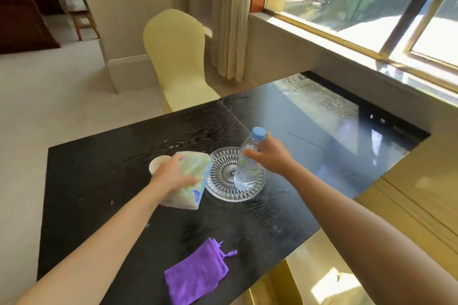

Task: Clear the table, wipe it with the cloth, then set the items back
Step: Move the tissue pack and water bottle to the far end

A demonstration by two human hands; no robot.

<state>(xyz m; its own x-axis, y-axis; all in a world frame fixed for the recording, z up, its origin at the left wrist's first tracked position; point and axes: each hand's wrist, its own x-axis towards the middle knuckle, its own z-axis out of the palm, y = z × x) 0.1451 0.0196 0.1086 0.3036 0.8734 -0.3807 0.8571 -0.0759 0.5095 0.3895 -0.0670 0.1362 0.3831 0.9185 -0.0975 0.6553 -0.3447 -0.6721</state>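
Note:
On the black table (pixel 99 181), my left hand (pixel 171 176) grips a soft tissue pack (pixel 190 176) with a blue and yellow pattern, its near end tilted up. A white paper cup (pixel 157 163) stands just behind that hand. My right hand (pixel 270 156) is closed around the upper part of a clear water bottle (pixel 247 166) with a blue cap, which stands upright on a cut-glass plate (pixel 223 186). A folded purple cloth (pixel 198 272) lies near the table's front edge, untouched.
A yellow-covered chair (pixel 176 52) stands behind the table's far edge. A window sill and window (pixel 371 20) run along the right. Yellow seating (pixel 409 205) lies beside the table's right edge. Carpeted floor spreads to the left.

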